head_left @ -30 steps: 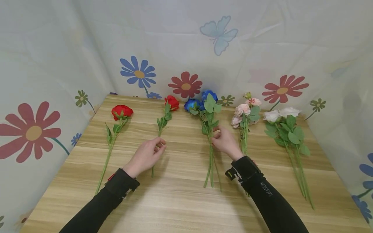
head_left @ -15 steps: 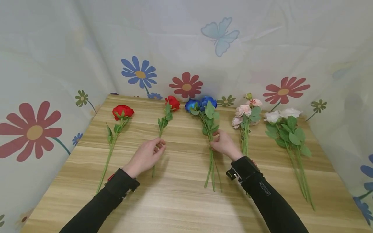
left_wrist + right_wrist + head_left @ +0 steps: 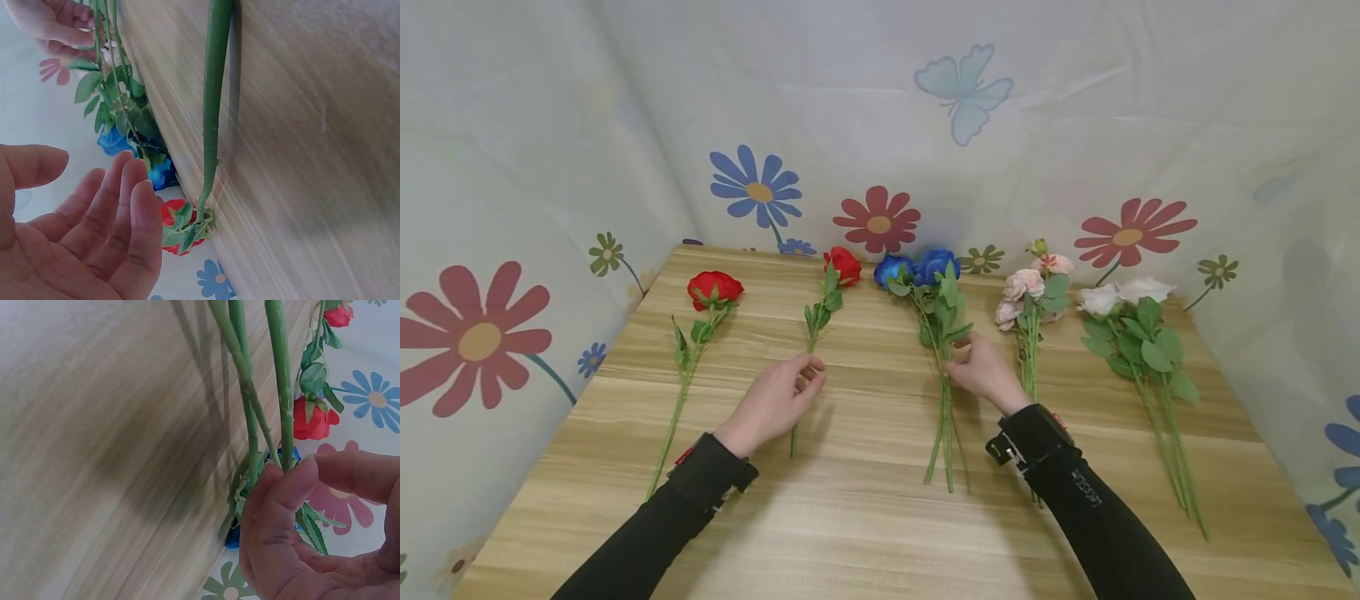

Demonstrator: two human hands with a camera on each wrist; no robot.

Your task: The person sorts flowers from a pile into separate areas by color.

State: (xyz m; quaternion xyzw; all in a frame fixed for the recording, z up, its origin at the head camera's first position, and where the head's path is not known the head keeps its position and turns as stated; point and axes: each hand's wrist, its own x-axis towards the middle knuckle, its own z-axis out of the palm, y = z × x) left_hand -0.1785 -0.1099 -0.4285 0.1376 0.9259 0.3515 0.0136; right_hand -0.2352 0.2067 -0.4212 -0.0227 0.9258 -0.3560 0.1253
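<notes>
My right hand (image 3: 985, 372) pinches one green stem of a blue rose (image 3: 937, 265) between thumb and fingertip, just below the leaves. In the right wrist view this stem (image 3: 282, 387) stands beside two crossing stems that the fingers do not hold. Another blue rose (image 3: 892, 272) lies to its left, its stem overlapping the bunch. My left hand (image 3: 771, 403) hovers over the stem of a single red rose (image 3: 843, 267). Its fingers are loosely bent, and in the left wrist view they hold nothing, with the rose stem (image 3: 214, 94) apart from them.
Another red rose (image 3: 715, 288) lies at the left of the wooden table (image 3: 865, 533). Right of the blue roses lie pink flowers (image 3: 1026, 284), their stems partly behind my right wrist, then white roses (image 3: 1142, 289). A patterned curtain (image 3: 820, 100) hangs behind and at the sides.
The pinched blue rose has come down and slightly towards me, its bloom now beside the other blue one and its leaves turned. My left hand has stayed in place.
</notes>
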